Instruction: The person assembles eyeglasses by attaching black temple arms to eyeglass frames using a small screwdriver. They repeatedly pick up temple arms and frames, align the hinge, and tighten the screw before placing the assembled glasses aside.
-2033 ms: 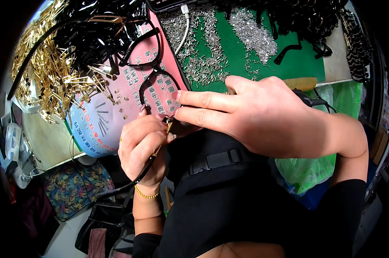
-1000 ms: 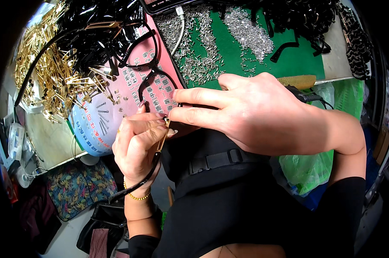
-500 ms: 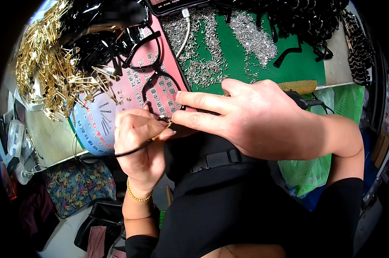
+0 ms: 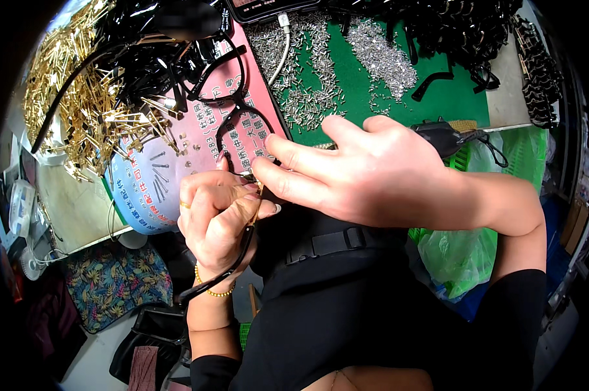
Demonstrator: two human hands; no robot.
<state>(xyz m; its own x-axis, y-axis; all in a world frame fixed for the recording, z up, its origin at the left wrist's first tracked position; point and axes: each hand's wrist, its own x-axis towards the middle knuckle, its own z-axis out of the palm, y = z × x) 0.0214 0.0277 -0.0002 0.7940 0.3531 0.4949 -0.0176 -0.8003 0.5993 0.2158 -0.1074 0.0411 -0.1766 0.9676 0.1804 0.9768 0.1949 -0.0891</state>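
A black eyeglass frame [image 4: 245, 103] stands in front of me, its near end between my hands. My left hand [image 4: 216, 218] is closed, pinching a black temple arm [image 4: 228, 268] by its gold hinge end [image 4: 255, 202], against the frame's corner. The index and middle fingers of my right hand [image 4: 366, 173] reach onto the frame's near rim; its other fingers are folded and its thumb is hidden. Behind that hand juts a black tool [image 4: 438, 135] with a cord loop; whether I grip it is unclear. The joint is mostly covered by fingertips.
Gold hinge pieces [image 4: 79, 98] are heaped at left, beside black temple arms [image 4: 135, 72]. Silver pins [image 4: 311, 85] and small silver parts [image 4: 382, 58] lie on a green mat [image 4: 447, 98]. A phone [image 4: 268, 9] with a white cable sits at the back. Green bags [image 4: 460, 257] hang at right.
The temple arm has swung lower in my left hand and shows more of its length. My right hand has shifted slightly left. A long dark arm now arcs across the gold heap.
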